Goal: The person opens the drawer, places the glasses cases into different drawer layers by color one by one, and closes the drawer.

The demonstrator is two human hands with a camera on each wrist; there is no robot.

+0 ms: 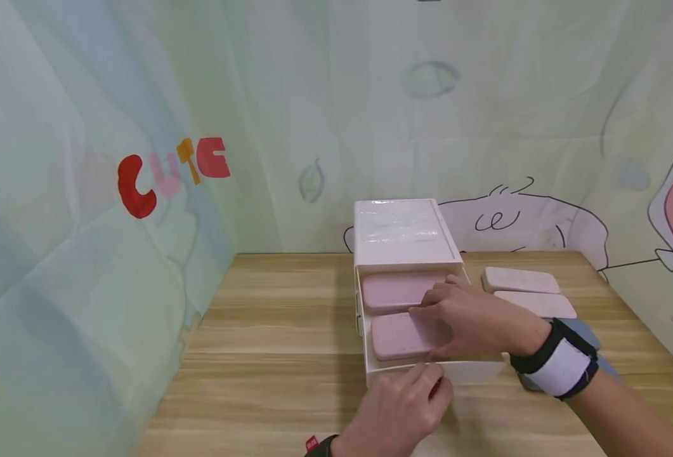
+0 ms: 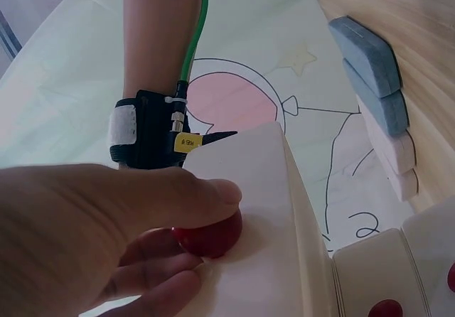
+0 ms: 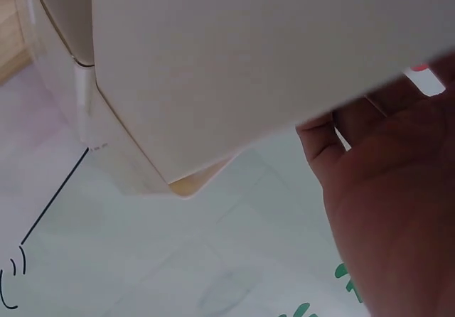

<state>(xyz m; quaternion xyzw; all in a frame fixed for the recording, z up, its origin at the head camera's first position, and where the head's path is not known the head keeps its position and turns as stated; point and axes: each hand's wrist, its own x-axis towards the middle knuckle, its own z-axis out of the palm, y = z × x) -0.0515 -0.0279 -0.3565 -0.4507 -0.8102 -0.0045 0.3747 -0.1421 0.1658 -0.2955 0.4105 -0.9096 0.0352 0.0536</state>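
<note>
A white cabinet (image 1: 407,251) has its top drawer (image 1: 476,370) pulled out toward me. Two pink oblong boxes with rounded corners lie in it, one behind the other. My right hand (image 1: 464,314) reaches in from the right and holds the right end of the nearer pink box (image 1: 399,336), thumb at its near edge, fingers along its far edge. Behind that lies the farther pink box (image 1: 399,291), partly covered by the hand. At the drawer front, my left hand (image 1: 396,406) pinches a round red knob (image 2: 212,237) between thumb and fingers.
Right of the cabinet, pale pink boxes (image 1: 521,280) and blue-grey boxes (image 2: 366,54) stand in a row on the wooden table (image 1: 273,343), some hidden by my right forearm. Lower drawers with red knobs (image 2: 386,308) show in the left wrist view. A printed curtain (image 1: 290,114) encloses the table.
</note>
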